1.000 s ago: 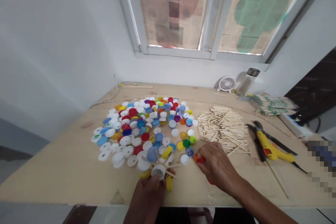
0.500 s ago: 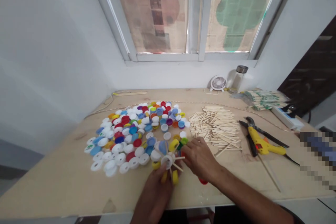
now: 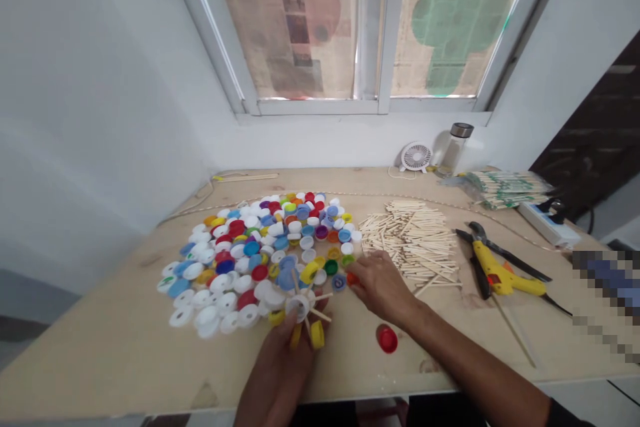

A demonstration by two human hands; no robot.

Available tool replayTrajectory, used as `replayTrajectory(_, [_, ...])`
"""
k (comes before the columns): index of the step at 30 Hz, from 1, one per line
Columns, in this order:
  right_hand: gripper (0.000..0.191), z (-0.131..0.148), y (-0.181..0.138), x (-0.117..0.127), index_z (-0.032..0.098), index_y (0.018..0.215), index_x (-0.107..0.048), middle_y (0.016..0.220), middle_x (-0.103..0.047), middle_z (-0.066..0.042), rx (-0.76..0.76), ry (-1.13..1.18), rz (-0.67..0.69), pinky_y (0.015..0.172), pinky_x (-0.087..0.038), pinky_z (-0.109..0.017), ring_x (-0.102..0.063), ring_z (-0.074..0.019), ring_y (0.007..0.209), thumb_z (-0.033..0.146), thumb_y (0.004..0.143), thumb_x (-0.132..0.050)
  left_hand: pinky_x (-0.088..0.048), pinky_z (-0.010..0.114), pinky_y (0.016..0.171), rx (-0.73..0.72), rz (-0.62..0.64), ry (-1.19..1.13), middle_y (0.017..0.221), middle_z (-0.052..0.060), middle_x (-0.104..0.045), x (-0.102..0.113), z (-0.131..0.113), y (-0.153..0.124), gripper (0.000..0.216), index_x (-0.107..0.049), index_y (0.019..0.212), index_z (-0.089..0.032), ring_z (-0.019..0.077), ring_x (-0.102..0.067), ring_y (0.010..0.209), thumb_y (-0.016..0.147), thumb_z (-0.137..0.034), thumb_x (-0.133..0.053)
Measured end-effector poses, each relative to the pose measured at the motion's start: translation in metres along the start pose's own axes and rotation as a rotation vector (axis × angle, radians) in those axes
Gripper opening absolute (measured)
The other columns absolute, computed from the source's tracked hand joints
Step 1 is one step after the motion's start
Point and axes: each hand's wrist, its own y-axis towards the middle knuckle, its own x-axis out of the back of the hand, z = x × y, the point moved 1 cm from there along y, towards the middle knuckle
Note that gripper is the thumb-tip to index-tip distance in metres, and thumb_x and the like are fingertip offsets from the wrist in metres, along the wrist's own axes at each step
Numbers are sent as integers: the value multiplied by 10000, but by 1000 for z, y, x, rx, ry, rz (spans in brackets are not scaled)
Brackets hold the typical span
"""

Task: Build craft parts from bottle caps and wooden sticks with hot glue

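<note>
My left hand (image 3: 283, 350) is closed around a wheel of bottle caps and sticks, low over the front of the table. Its hub is a white bottle cap (image 3: 299, 307), with wooden sticks (image 3: 321, 314) sticking out all round. Yellow, blue and white caps sit on several stick ends; some sticks to the right are bare. To the right, my right hand (image 3: 383, 283) is curled down at the table, fingertips on an orange-red bottle cap (image 3: 353, 279). Beside it lie a blue cap (image 3: 339, 281) and a green cap (image 3: 331, 267). A red cap (image 3: 387, 339) lies below my right wrist.
Many loose coloured caps (image 3: 230, 300) spread over the left of the table. Behind my right hand is a pile of wooden sticks (image 3: 415, 240). A yellow glue gun (image 3: 493, 270), a power strip (image 3: 550, 227), bagged sticks (image 3: 510, 190), a fan (image 3: 416, 157) and a bottle (image 3: 454, 150) stand farther right.
My left hand has moved left with the cap wheel, away from my right hand. The red, blue and green caps near my right hand now show more fully. My right hand has hardly moved.
</note>
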Motion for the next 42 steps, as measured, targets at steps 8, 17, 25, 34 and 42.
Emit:
replayTrajectory(8, [138, 6, 5, -5, 177, 961, -631, 897, -694, -87, -15, -18, -45, 844, -361, -384, -608, -246, 894, 219, 835, -594, -567, 345, 824, 43, 0, 44, 980, 121, -722, 10, 12, -9, 190, -697, 871, -140, 228, -685, 952, 874, -105, -510])
replayTrajectory(17, [259, -68, -88, 38, 203, 1129, -612, 1085, -699, -85, -113, -52, -383, 878, -437, -394, -631, -239, 1004, 265, 908, -493, -565, 286, 739, 2, 34, 144, 820, 68, -741, 14, 19, 1, 91, -706, 767, -172, 212, -693, 797, 687, -128, -709])
replayTrajectory(25, [337, -176, -191, 46, 171, 1146, -607, 1137, -668, -125, -324, -513, -301, 840, -469, -424, -622, -289, 985, 231, 848, -459, -570, 338, 753, -27, 82, 253, 731, 37, -738, 15, 25, 6, 186, -691, 719, -213, 275, -693, 847, 572, -186, -803])
replayTrajectory(34, [431, -193, -192, 36, 184, 1245, -508, 1177, -626, -131, -421, -569, -148, 748, -457, -401, -606, -298, 970, 229, 817, -518, -568, 286, 715, -51, 104, 161, 787, 36, -730, 13, 29, 2, 183, -700, 777, -190, 227, -691, 817, 616, -151, -776])
replayTrajectory(42, [275, -177, -190, 43, 188, 1075, -530, 1100, -638, -138, -457, -389, -203, 676, -457, -362, -639, -258, 789, 192, 821, -425, -558, 295, 730, -94, 115, 126, 777, 39, -723, 11, 29, -4, 164, -700, 706, -185, 216, -673, 801, 583, -127, -792])
